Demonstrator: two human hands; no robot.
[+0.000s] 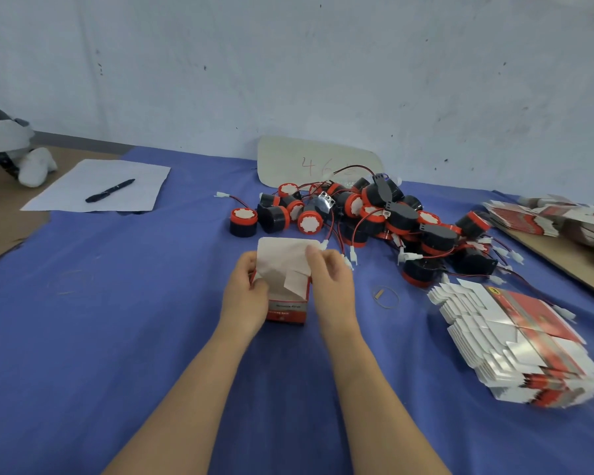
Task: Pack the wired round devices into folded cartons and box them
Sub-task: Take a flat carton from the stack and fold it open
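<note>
A small red and white carton (286, 310) stands on the blue cloth at the middle, its top flaps raised. My left hand (246, 298) grips the carton's left side. My right hand (330, 279) pinches the tall upper flap at its right edge. Behind the carton lies a heap of round black and red devices (367, 214) with red and black wires and white plugs. One device (243, 221) stands apart at the heap's left end. A stack of flat unfolded cartons (518, 344) lies to the right.
A white sheet with a black pen (109, 190) lies at the far left. More flat cartons (556, 217) are piled on a brown board at the far right. A rubber band (386, 297) lies near the carton. A pale card (318, 162) leans against the wall.
</note>
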